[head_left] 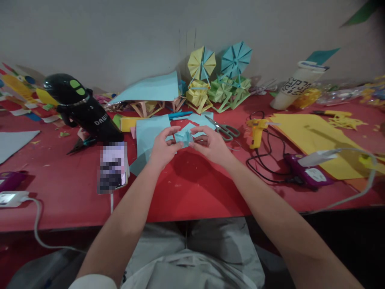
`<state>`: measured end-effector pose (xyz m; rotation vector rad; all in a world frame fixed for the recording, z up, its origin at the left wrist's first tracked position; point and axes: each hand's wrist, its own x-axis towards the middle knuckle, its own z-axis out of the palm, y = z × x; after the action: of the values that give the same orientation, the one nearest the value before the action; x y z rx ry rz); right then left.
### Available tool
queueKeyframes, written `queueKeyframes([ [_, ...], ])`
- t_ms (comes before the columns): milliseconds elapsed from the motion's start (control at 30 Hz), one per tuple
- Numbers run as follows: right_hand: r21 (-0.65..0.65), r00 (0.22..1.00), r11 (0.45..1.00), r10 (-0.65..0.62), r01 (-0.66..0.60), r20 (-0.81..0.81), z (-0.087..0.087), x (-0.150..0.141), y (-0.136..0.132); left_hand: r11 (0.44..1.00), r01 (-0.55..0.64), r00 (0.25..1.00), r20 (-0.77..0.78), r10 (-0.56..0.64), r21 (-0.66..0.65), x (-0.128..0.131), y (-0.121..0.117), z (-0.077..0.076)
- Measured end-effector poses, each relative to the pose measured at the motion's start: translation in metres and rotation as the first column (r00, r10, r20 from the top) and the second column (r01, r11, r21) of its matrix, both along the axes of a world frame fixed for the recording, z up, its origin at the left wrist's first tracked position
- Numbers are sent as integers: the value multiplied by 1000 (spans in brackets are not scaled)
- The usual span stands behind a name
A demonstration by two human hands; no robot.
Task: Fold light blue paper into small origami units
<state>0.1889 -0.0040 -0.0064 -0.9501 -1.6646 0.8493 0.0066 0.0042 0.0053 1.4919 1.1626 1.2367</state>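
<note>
A small folded piece of light blue paper [184, 137] is held between my two hands, above the red table [192, 196]. My left hand [164, 147] grips its left side with thumb and fingers. On the right side, my right hand [212, 144] pinches it in the same way. Sheets of light blue paper [150, 134] lie behind and to the left of my left hand. Just beyond my right hand rests a pair of scissors [227, 130] with grey-green handles. Part of the folded paper is covered by my fingers.
A black bottle [90, 110] and a phone [112, 166] stand on the left. Folded paper models [200, 96] line the wall. To the right are a yellow glue gun [257, 130] with its cord, a purple power strip [311, 172], yellow paper [315, 136] and a white cup [296, 86].
</note>
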Motion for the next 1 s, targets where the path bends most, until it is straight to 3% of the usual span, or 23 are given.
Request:
queueKeyframes([
  [133,-113,998,993,23,-29,-51,-3,1,3,998,37,997,-62,-34,54,1,-2,1],
  [467,-49,998,998,-28,25,-48,-2,0,5,990,28,988,-153,-7,140,2,-2,-5],
  [767,-101,992,994,-50,39,-118,1,-3,3,986,16,977,-212,20,167,3,-2,-3],
  [1000,-234,996,971,-71,56,-57,3,-1,3,977,54,974,-228,-5,206,4,-4,-5],
])
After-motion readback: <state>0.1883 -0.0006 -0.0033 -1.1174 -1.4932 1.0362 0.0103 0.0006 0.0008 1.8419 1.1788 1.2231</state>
